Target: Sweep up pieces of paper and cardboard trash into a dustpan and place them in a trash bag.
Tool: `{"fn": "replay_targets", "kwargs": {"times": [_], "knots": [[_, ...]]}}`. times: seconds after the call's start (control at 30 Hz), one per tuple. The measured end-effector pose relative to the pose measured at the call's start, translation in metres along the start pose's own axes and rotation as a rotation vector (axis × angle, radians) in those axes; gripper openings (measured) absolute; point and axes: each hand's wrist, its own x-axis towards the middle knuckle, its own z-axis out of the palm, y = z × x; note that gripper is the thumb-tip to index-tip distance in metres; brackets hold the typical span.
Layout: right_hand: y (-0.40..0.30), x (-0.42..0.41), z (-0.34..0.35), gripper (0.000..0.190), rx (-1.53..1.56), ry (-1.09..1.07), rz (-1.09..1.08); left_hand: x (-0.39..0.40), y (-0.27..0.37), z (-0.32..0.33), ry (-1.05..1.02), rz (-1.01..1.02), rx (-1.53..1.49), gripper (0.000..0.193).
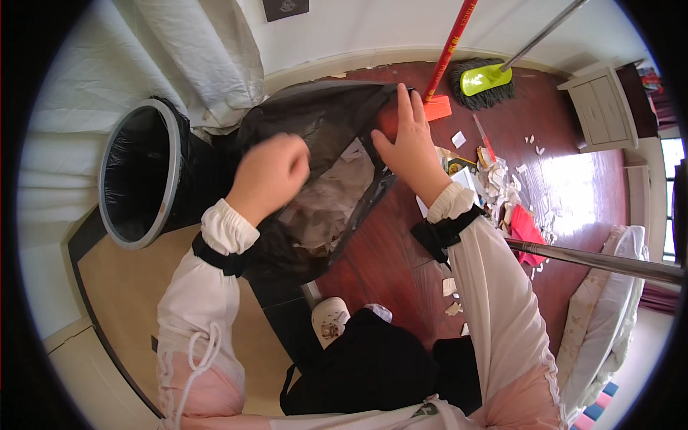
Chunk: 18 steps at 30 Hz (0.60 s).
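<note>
In front of me a black plastic garbage bag (pixel 317 102) gapes wide, with torn paper scraps (pixel 333 199) inside. My left hand (pixel 271 174) is over the bag's left side, fingers curled and blurred by motion; whether it grips the plastic cannot be made out. At the bag's right rim is my right hand (pixel 411 140), fingers and thumb spread against the edge. To the left of the bag is a trash bin (pixel 174 177) with a grey rim and a black liner.
A paper heap (pixel 497 183) and a red dustpan (pixel 524 234) lie on the dark red wood floor (pixel 387 269) to the right. Beyond are a red-handled tool (pixel 449 54) and a green mop (pixel 486 80). A metal pole (pixel 596 260) crosses beside my right forearm. White curtains (pixel 188 54) hang left.
</note>
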Motion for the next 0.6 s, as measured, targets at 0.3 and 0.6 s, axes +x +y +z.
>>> {"fn": "replay_targets", "kwargs": {"times": [0.3, 0.6], "knots": [[-0.025, -0.062, -0.041, 0.075, -0.021, -0.391, -0.193, -0.005, -0.032, -0.006, -0.161, -0.298, 0.309, 0.048], [-0.005, -0.16, -0.174, 0.048, -0.306, -1.041, -0.396, 0.002, 0.047, -0.001, 0.134, -0.239, 0.021, 0.042]]}}
